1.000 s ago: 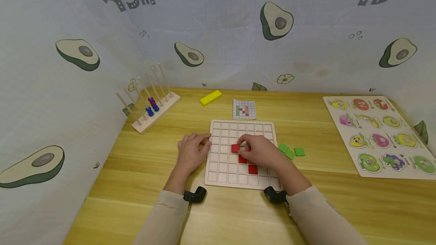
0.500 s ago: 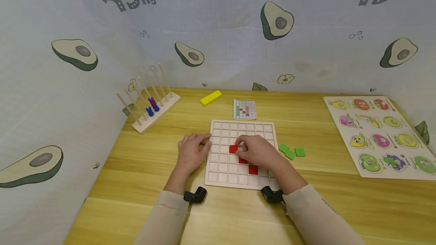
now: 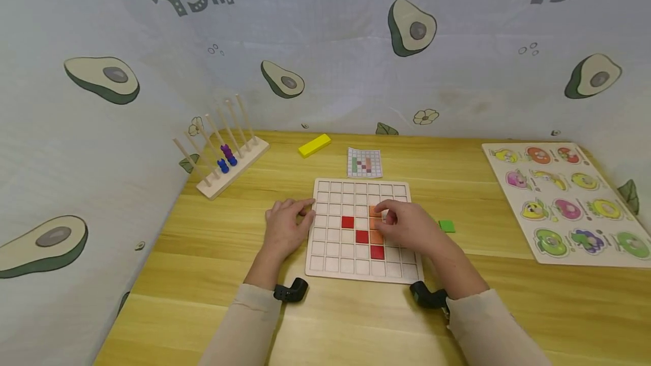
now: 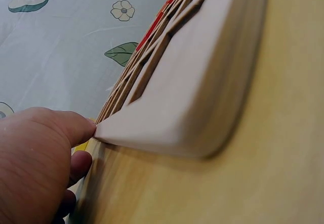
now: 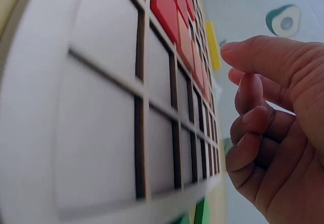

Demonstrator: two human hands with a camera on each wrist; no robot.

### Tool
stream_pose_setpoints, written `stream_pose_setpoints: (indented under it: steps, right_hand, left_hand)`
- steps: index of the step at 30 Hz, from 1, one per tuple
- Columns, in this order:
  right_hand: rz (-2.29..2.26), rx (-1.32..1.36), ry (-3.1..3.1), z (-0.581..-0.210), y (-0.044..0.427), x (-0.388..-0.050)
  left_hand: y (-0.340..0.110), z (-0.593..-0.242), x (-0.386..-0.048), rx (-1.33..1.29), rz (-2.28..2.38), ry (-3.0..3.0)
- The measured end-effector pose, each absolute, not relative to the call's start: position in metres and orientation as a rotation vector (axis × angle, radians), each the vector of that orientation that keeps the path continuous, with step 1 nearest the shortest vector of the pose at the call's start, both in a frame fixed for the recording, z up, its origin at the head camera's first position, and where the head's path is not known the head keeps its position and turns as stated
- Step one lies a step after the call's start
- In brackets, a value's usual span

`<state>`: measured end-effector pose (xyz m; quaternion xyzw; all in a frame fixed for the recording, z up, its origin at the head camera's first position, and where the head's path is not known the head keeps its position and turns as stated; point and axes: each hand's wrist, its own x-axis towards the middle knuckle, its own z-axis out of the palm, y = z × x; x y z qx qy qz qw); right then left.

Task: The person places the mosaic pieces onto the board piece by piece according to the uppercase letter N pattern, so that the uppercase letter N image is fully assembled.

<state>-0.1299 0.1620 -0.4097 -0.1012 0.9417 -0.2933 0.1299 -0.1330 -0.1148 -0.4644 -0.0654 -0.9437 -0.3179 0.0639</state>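
Note:
Three red tiles [image 3: 348, 222] lie in a diagonal on the pale grid board [image 3: 330, 265], and a column of orange tiles [image 3: 377, 237] stands beside them. My right hand [image 3: 414, 230] hovers over this column, fingertips covering part of it. In the right wrist view that hand [image 5: 283, 107] has loosely bent fingers with nothing visible between thumb and forefinger, near the orange tiles [image 5: 185, 44]. At the board's left edge, my left hand [image 3: 286, 230] touches the side with thumb and forefinger; the left wrist view shows the hand [image 4: 38, 158] against the board's edge [image 4: 152, 133].
Right of the board lies a green tile [image 3: 446, 226]. Behind it are a pattern card [image 3: 364, 163] and a yellow block [image 3: 314, 146]. A peg rack [image 3: 234, 169] with beads stands back left; a fruit puzzle board [image 3: 564, 205] lies at the right.
My right hand has let go of the upper-left red tile, which shifted slightly left into its cell, and moved right. Orange tiles now show; some green tiles are covered. My left hand stays put.

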Motion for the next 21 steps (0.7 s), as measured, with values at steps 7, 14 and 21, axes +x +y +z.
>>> stream_pose_setpoints:
  steps: [7, 14, 21]
  right_hand:
    - [-0.888, -0.178, 2.716, -0.408, 0.19, -0.123]
    - [-0.872, -0.144, 2.741, -0.411, 0.214, -0.115]
    - [-0.849, -0.09, 2.76, -0.413, 0.233, -0.11]
  left_hand:
    - [-0.115, -0.465, -0.133, -0.199, -0.959, -2.854]
    - [-0.115, -0.466, -0.134, -0.199, -0.955, -2.852]
    - [-0.115, -0.467, -0.134, -0.188, -0.959, -2.864]
